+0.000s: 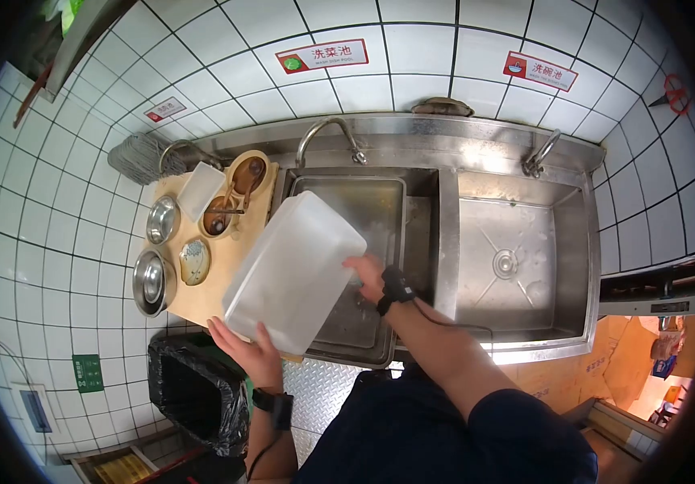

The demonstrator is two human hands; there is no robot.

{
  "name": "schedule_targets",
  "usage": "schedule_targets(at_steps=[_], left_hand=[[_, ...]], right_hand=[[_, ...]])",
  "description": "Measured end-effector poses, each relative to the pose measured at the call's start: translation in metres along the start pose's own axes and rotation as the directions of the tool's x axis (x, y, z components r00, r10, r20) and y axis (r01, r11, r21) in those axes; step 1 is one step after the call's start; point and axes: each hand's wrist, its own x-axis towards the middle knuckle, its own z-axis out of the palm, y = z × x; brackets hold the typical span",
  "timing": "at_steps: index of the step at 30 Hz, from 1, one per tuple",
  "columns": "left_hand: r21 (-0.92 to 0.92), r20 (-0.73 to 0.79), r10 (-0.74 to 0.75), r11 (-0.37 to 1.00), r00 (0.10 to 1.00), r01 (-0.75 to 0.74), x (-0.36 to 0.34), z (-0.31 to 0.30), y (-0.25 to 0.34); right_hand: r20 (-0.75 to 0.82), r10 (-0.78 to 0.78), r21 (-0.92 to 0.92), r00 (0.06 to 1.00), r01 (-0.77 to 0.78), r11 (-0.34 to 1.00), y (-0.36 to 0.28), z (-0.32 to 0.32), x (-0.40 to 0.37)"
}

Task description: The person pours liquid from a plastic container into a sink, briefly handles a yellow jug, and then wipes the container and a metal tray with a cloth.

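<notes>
Plastic tub (291,270) in both hands, over sink (424,210)

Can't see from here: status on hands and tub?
Left hand holds translucent rectangular plastic tub, near corner. Right hand grips its side, above steel sink. Wooden board with bowls beside.

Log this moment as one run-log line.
left hand: grips plastic tub, near edge | right hand: holds tub's side | tub: tilted, above sink and wooden board | bowls: on board, untouched

Arms extended, left hand (252,355) and right hand (368,274) holding grip.
</notes>
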Motion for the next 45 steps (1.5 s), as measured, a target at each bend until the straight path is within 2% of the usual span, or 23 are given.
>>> schedule_targets(at_steps=[1, 2, 5, 9, 11, 14, 16, 18, 20, 21, 23, 24, 26, 27, 29, 30, 33, 35, 39, 40, 42, 44, 45], left_hand=[[0.162, 0.032, 0.193, 0.967, 0.981, -0.195, -0.004, -0.004, 0.005], [0.166, 0.208, 0.299, 0.928, 0.931, -0.334, -0.009, -0.007, 0.011], [0.04, 0.715, 0.417, 0.777, 0.561, -0.628, -0.015, 0.003, 0.042], [0.134, 0.64, 0.512, 0.659, 0.572, -0.74, -0.044, 0.069, -0.008], [0.119, 0.719, 0.345, 0.794, 0.603, -0.596, -0.04, 0.09, -0.029], [0.136, 0.73, 0.275, 0.839, 0.626, -0.526, -0.023, 0.087, -0.012], [0.072, 0.667, 0.35, 0.848, 0.658, -0.524, -0.021, 0.085, -0.008], [0.006, 0.592, 0.425, 0.848, 0.685, -0.531, -0.015, 0.085, -0.001], [-0.023, 0.614, 0.269, 0.946, 0.742, -0.324, -0.012, 0.083, 0.011], [-0.026, 0.614, 0.27, 0.946, 0.741, -0.324, -0.006, 0.077, 0.023], [-0.169, 0.658, -0.026, 0.969, 0.752, 0.181, 0.008, 0.065, 0.046], [-0.17, 0.659, -0.023, 0.969, 0.751, 0.179, 0.01, 0.068, 0.046], [-0.355, 0.658, -0.1, 0.833, 0.746, 0.425, 0.01, 0.076, 0.042], [-0.355, 0.659, -0.101, 0.832, 0.745, 0.427, 0.005, 0.087, 0.031], [-0.558, 0.571, -0.06, 0.704, 0.819, 0.44, -0.006, 0.11, 0.002], [-0.558, 0.572, -0.059, 0.703, 0.818, 0.441, -0.003, 0.105, 0.003], [-0.54, 0.669, -0.099, 0.616, 0.737, 0.573, 0.005, 0.08, 0.005], [-0.397, 0.805, -0.061, 0.683, 0.59, 0.613, 0.012, 0.054, 0.008], [-0.458, 0.834, -0.016, 0.537, 0.551, 0.709, 0.018, 0.021, 0.001], [-0.458, 0.835, -0.013, 0.538, 0.55, 0.708, 0.019, 0.018, -0.001], [-0.594, 0.766, 0.04, 0.426, 0.641, 0.682, 0.018, 0.01, -0.007], [-0.605, 0.767, 0.04, 0.379, 0.641, 0.7, 0.017, 0.009, -0.018], [-0.636, 0.754, 0.062, 0.323, 0.655, 0.701, 0.017, 0.007, -0.019]], right_hand=[[-0.002, -0.002, -0.003, 1.0, 0.002, 1.0, -0.005, 0.0, -0.004], [-0.061, -0.045, -0.06, 0.997, 0.041, 0.997, -0.009, -0.002, -0.008], [-0.164, -0.101, -0.137, 0.981, 0.079, 0.987, -0.033, 0.014, -0.041], [-0.266, -0.102, -0.212, 0.958, 0.045, 0.976, -0.056, 0.03, -0.059], [-0.268, -0.091, -0.231, 0.959, 0.028, 0.973, -0.057, 0.027, -0.05], [-0.247, -0.094, -0.288, 0.964, 0.02, 0.957, -0.075, 0.025, -0.049], [-0.217, -0.11, -0.325, 0.97, 0.034, 0.945, -0.075, 0.025, -0.043], [-0.105, -0.384, -0.213, 0.917, 0.356, 0.91, -0.067, 0.025, -0.025], [0.012, -0.377, -0.354, 0.926, 0.356, 0.865, -0.088, 0.039, -0.065], [0.047, -0.543, -0.518, 0.839, 0.485, 0.705, -0.081, 0.044, -0.069], [0.237, -0.739, -0.666, 0.631, 0.659, 0.35, -0.057, 0.048, -0.071], [0.235, -0.74, -0.667, 0.63, 0.659, 0.349, -0.043, 0.049, -0.072], [0.508, -0.701, -0.595, 0.501, 0.792, 0.134, -0.019, 0.051, -0.077], [0.508, -0.7, -0.597, 0.502, 0.791, 0.134, -0.013, 0.053, -0.084], [0.763, -0.471, -0.559, 0.443, 0.818, -0.135, -0.012, 0.058, -0.101], [0.762, -0.471, -0.56, 0.444, 0.817, -0.135, -0.011, 0.058, -0.105], [0.841, -0.406, -0.489, 0.359, 0.824, -0.285, -0.017, 0.058, -0.108], [0.867, -0.417, -0.466, 0.274, 0.744, -0.479, -0.038, 0.058, -0.097], [0.805, -0.549, -0.54, 0.227, 0.662, -0.519, -0.088, 0.062, -0.058], [0.727, -0.647, -0.604, 0.231, 0.663, -0.442, -0.102, 0.062, -0.048], [0.632, -0.738, -0.659, 0.234, 0.664, -0.354, -0.115, 0.06, -0.03], [0.262, -0.732, -0.732, 0.629, 0.624, 0.275, -0.117, 0.055, -0.01], [0.257, -0.736, -0.732, 0.627, 0.623, 0.275, -0.118, 0.056, -0.014]])
